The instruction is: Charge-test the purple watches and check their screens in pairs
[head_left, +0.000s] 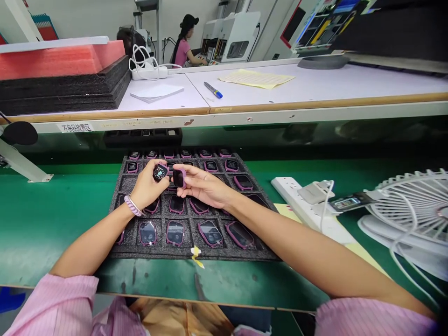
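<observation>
My left hand is closed around a smartwatch whose lit round dial shows on its dark screen. Close beside it, my right hand pinches a second purple-cased smartwatch with a dark screen. Both watches are held above a dark grey foam tray. Rows of purple-framed watch bodies lie in its compartments, such as the watch body in the near row. My hands and forearms hide part of the middle rows. A yellow and white tag sits on the tray's near edge.
On the right are a white power strip, a charger with a cable and a white fan. A raised shelf crosses behind the tray, bearing foam slabs, papers and a pen. Another person sits beyond.
</observation>
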Tool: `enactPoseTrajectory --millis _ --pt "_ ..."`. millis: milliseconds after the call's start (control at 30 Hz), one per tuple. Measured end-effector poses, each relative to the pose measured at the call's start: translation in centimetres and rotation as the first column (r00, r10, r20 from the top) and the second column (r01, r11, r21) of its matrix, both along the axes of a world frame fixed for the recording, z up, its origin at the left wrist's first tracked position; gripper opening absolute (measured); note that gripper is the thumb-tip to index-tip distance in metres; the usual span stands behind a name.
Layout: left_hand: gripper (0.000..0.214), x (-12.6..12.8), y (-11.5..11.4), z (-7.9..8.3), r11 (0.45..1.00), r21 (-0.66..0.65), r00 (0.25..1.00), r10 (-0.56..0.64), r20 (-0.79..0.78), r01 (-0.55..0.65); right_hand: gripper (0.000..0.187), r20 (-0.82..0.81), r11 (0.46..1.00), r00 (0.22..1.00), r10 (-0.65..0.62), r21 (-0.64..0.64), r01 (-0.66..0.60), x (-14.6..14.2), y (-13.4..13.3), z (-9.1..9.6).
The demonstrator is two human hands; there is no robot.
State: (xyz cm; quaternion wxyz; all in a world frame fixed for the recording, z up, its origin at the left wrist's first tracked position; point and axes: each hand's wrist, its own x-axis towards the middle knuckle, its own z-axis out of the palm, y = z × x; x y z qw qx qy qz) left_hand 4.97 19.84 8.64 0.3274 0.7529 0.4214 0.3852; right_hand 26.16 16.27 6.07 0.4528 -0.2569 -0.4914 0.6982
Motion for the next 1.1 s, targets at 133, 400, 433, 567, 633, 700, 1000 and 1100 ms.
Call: enactPoseTrajectory --millis 133,400,433,567,633,700,1000,1100 --pt "0.041 0.0 0.0 -0.2 1.000 -0.021 1.000 -0.003 0.007 0.003 0.065 -0.017 1.000 1.000 0.010 0.002 -0.010 0.1 -0.1 0.1" --pt "0.043 0.1 -0.2 -0.1 1.000 0.001 1.000 0.014 -0.017 -0.014 0.070 0.015 0.999 0.999 0.039 0.032 -0.039 0.2 -0.3 0.2" --pt "0.043 0.1 -0.2 -0.1 1.000 0.006 1.000 0.015 -0.022 -0.015 0.070 0.019 0.999 0.999 0.038 0.034 -0.039 0.2 -0.3 0.2" --pt "0.044 0.0 -0.3 0.1 1.000 0.017 0.999 0.006 -0.035 -0.006 0.068 0.006 0.998 0.999 0.040 0.039 -0.040 0.1 -0.4 0.3" --pt "0.044 -0.1 -0.3 0.1 1.000 0.014 0.999 -0.002 -0.054 0.002 0.067 0.005 0.998 0.999 0.040 0.047 -0.041 0.1 -0.4 0.3" --pt "0.044 -0.1 -0.3 0.2 1.000 0.016 0.997 -0.003 -0.075 0.004 0.067 0.019 0.998 0.999 0.028 0.052 -0.029 0.2 -0.5 0.3" --pt "0.046 0.1 -0.4 -0.7 0.998 -0.037 0.999 -0.042 -0.011 0.041 0.047 0.201 0.993 0.973 -0.115 0.045 0.108 -0.1 -1.0 0.3" --pt "0.048 -0.2 -0.4 -0.5 0.995 -0.084 0.996 -0.061 -0.062 0.055 0.043 0.308 0.981 0.934 -0.179 0.124 0.147 0.5 -0.7 -1.0"
